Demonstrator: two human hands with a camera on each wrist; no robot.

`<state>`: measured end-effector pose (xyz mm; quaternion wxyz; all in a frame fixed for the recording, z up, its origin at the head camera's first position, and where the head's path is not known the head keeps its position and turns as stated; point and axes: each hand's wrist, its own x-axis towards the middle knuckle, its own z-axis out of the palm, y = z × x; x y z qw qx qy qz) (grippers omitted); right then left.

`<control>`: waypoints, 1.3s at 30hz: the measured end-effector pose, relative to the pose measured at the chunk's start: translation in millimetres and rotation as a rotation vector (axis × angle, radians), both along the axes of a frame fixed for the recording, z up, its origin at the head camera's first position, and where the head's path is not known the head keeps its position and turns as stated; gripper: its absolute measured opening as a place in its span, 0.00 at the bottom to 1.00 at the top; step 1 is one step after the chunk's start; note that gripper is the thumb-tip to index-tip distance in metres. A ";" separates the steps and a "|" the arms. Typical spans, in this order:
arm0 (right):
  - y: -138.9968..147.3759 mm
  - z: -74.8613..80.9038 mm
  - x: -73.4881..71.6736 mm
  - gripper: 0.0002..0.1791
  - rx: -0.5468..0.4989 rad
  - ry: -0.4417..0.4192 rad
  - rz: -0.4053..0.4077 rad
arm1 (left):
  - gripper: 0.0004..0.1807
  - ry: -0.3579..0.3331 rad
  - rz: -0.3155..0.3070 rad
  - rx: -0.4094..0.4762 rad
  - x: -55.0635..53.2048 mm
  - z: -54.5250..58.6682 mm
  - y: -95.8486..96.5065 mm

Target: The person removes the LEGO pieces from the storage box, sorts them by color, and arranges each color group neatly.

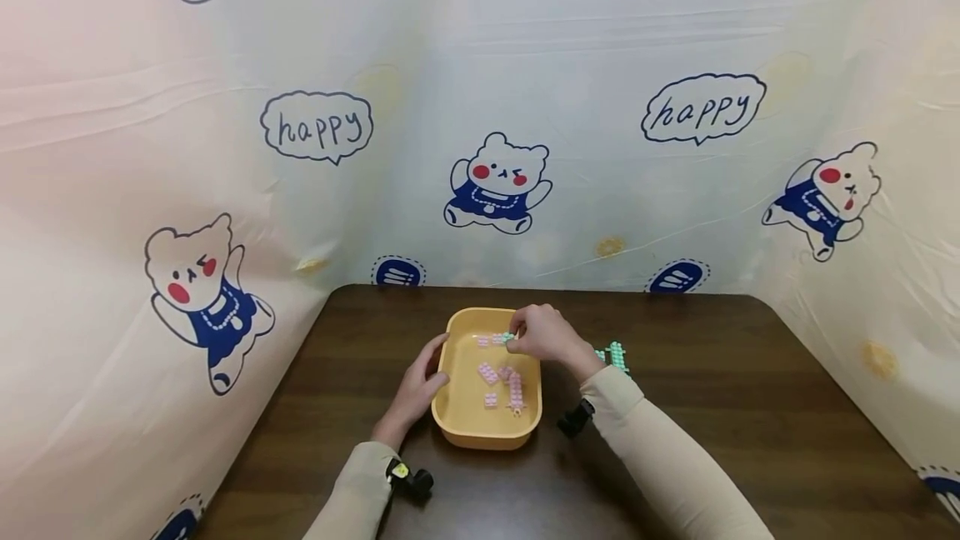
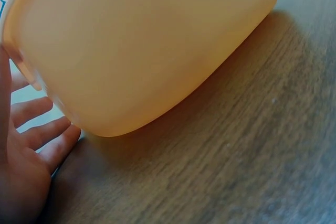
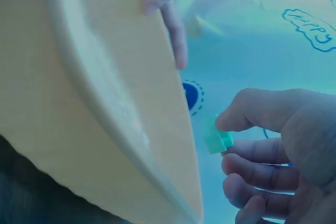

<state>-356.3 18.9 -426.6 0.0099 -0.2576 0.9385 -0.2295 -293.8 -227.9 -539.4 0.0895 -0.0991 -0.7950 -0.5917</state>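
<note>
A yellow plastic bin (image 1: 489, 442) stands on the table with several pink toy bricks (image 1: 515, 388) lying in it. My left hand (image 1: 417, 386) grips the bin's left side, thumb over the rim and fingers along the outer wall. In the left wrist view, the fingers (image 2: 32, 121) rest against the bin's outside (image 2: 142, 51). Over the bin's far right part, my right hand (image 1: 546, 333) holds a small green toy brick (image 3: 216, 139), pinched between thumb and forefinger. The other fingers are loosely bent beneath it.
More green bricks (image 1: 617, 355) lie on the brown wooden table (image 1: 720, 407) right of the bin, partly hidden behind my right forearm. A printed cloth (image 1: 585, 65) with bears hangs behind the table and along both sides.
</note>
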 end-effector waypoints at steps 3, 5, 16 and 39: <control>7.9 3.4 0.2 0.07 0.002 -0.008 0.001 | 0.38 -0.014 -0.011 0.003 2.3 4.1 -0.3; 13.8 5.0 0.3 0.07 -0.002 -0.014 0.004 | 0.37 -0.020 -0.028 0.006 4.0 7.6 -1.0; 42.5 4.5 7.8 0.06 -0.072 -0.048 -0.004 | 0.37 -0.085 -0.044 -0.026 11.4 26.7 -4.2; 95.4 -41.6 22.2 0.05 0.006 -0.057 -0.045 | 0.37 -0.065 -0.006 -0.009 -0.5 2.5 3.0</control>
